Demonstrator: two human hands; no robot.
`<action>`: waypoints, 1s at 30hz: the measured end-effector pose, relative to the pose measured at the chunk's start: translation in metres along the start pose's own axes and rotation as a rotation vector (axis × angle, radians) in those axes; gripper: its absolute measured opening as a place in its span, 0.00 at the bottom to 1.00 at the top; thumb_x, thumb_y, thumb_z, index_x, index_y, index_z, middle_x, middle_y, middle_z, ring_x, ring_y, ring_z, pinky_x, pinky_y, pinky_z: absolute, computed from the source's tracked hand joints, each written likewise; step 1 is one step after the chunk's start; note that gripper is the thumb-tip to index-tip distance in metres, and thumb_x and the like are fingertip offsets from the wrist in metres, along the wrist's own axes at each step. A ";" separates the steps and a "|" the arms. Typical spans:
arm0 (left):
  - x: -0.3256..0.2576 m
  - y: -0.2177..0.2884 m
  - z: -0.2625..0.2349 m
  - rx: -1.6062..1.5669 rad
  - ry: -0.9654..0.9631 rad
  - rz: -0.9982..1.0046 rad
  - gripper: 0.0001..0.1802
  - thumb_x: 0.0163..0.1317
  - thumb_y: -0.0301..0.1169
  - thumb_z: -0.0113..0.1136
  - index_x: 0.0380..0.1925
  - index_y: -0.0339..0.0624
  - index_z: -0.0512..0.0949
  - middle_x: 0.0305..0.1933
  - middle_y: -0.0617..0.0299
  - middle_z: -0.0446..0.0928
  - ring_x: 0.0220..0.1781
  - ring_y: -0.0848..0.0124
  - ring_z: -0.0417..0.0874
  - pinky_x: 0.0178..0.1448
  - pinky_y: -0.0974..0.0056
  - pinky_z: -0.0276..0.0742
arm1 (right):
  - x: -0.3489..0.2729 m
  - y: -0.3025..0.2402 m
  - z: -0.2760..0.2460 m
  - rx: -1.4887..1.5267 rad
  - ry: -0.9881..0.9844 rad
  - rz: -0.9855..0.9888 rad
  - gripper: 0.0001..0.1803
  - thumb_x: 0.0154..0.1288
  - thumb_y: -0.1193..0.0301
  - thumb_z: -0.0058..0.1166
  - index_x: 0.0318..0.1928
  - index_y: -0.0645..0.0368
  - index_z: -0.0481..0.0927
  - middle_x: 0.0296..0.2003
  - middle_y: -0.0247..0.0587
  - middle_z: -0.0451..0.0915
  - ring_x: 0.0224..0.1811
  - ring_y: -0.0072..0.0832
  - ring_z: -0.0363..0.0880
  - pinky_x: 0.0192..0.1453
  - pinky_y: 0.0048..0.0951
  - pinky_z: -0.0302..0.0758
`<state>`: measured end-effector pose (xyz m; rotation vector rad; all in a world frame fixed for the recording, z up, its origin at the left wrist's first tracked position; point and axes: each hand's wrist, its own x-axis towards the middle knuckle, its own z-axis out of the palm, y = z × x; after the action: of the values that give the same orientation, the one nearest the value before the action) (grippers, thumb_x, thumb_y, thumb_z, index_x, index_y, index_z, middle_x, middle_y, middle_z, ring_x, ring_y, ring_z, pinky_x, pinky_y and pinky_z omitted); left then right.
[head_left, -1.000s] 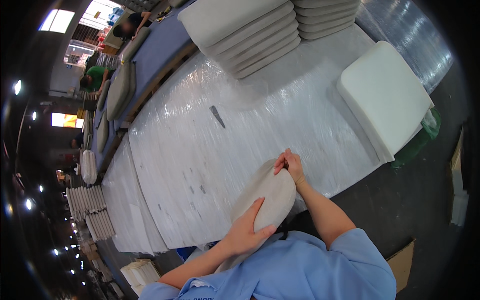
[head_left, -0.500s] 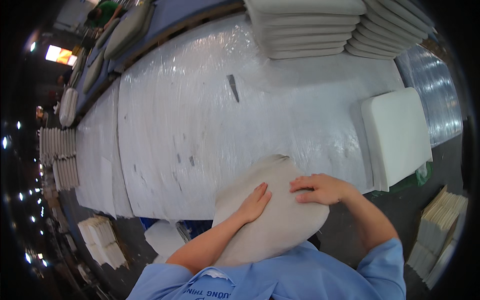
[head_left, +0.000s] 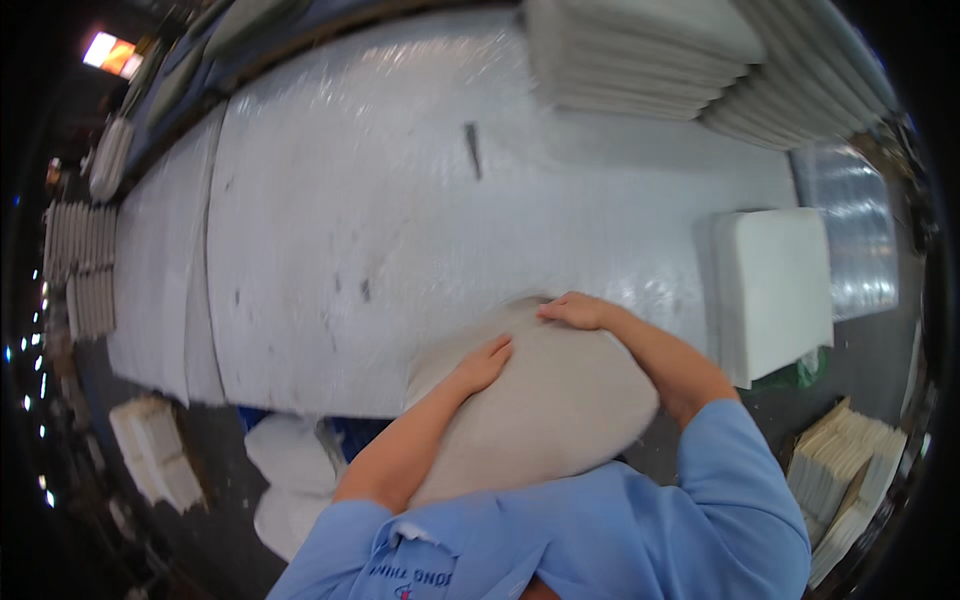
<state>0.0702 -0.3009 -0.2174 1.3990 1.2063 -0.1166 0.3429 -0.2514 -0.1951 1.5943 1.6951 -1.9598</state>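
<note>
A light beige cushion (head_left: 550, 420) with rounded edges leans against my front, at the near edge of the plastic-wrapped work surface (head_left: 330, 210). My left hand (head_left: 485, 363) lies on the upper left part of its face, fingers stretched out and slightly blurred. At the cushion's far edge, my right hand (head_left: 574, 310) is closed on the fabric by the small dark gap there, with the thumb on top. What lies under the cushion is hidden.
White foam pads (head_left: 785, 290) are piled at the surface's right end. Tall stacks of beige cushions (head_left: 640, 60) stand at the far right. Bundled pads sit on the floor at left (head_left: 155, 450) and right (head_left: 840, 470). White pieces (head_left: 290, 460) lie below the near edge.
My right hand has moved from the cushion's face to its far edge and closed there. The left hand has slid slightly left and farther away. The whole view has shifted a little.
</note>
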 end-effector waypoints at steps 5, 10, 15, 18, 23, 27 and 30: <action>-0.181 -0.024 -0.092 -0.095 -0.154 -0.190 0.32 0.81 0.51 0.50 0.75 0.44 0.71 0.75 0.54 0.75 0.76 0.64 0.73 0.79 0.61 0.65 | -0.125 -0.020 -0.024 0.733 0.206 -0.399 0.37 0.84 0.46 0.36 0.59 0.68 0.85 0.59 0.49 0.86 0.67 0.38 0.79 0.78 0.40 0.66; -0.311 -0.035 -0.065 -1.238 0.373 -0.134 0.34 0.82 0.52 0.45 0.77 0.41 0.67 0.75 0.50 0.74 0.77 0.58 0.73 0.80 0.51 0.66 | -0.160 -0.051 0.023 0.726 0.600 -0.815 0.38 0.83 0.45 0.35 0.55 0.66 0.87 0.55 0.46 0.88 0.61 0.36 0.81 0.73 0.37 0.68; -0.287 0.001 -0.045 -1.434 0.746 0.206 0.36 0.80 0.58 0.41 0.66 0.38 0.76 0.62 0.47 0.82 0.63 0.57 0.82 0.71 0.52 0.74 | -0.136 -0.076 0.030 0.751 0.822 -0.904 0.35 0.83 0.44 0.38 0.53 0.65 0.84 0.45 0.42 0.86 0.52 0.30 0.81 0.63 0.31 0.72; -0.274 0.000 -0.060 -1.365 0.887 0.288 0.34 0.81 0.56 0.41 0.61 0.36 0.79 0.55 0.50 0.83 0.61 0.59 0.82 0.69 0.52 0.75 | -0.138 -0.088 0.023 0.699 0.891 -0.803 0.38 0.82 0.40 0.36 0.49 0.65 0.83 0.43 0.41 0.84 0.48 0.28 0.80 0.57 0.31 0.74; -0.256 0.017 -0.093 -1.095 1.103 0.449 0.29 0.82 0.49 0.42 0.57 0.34 0.81 0.52 0.53 0.83 0.58 0.62 0.81 0.67 0.56 0.74 | -0.142 -0.103 0.028 0.553 1.044 -0.865 0.36 0.82 0.39 0.38 0.51 0.64 0.81 0.44 0.38 0.82 0.47 0.28 0.78 0.56 0.31 0.73; -0.260 0.031 -0.096 -0.363 1.139 0.525 0.20 0.75 0.42 0.55 0.55 0.39 0.83 0.54 0.53 0.83 0.60 0.61 0.80 0.71 0.57 0.69 | -0.144 -0.083 0.040 0.381 1.083 -0.883 0.36 0.78 0.39 0.48 0.59 0.63 0.78 0.52 0.43 0.79 0.53 0.32 0.77 0.59 0.34 0.74; -0.283 0.065 -0.093 0.421 1.099 0.499 0.23 0.67 0.41 0.66 0.58 0.41 0.81 0.57 0.52 0.82 0.63 0.56 0.79 0.72 0.53 0.68 | -0.168 -0.084 0.042 0.023 1.104 -1.013 0.39 0.67 0.42 0.64 0.63 0.63 0.76 0.59 0.49 0.75 0.56 0.39 0.78 0.64 0.38 0.74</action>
<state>-0.0661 -0.3727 0.0461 2.2049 1.6938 0.9035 0.3377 -0.3395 -0.0242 2.3049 3.4132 -1.2129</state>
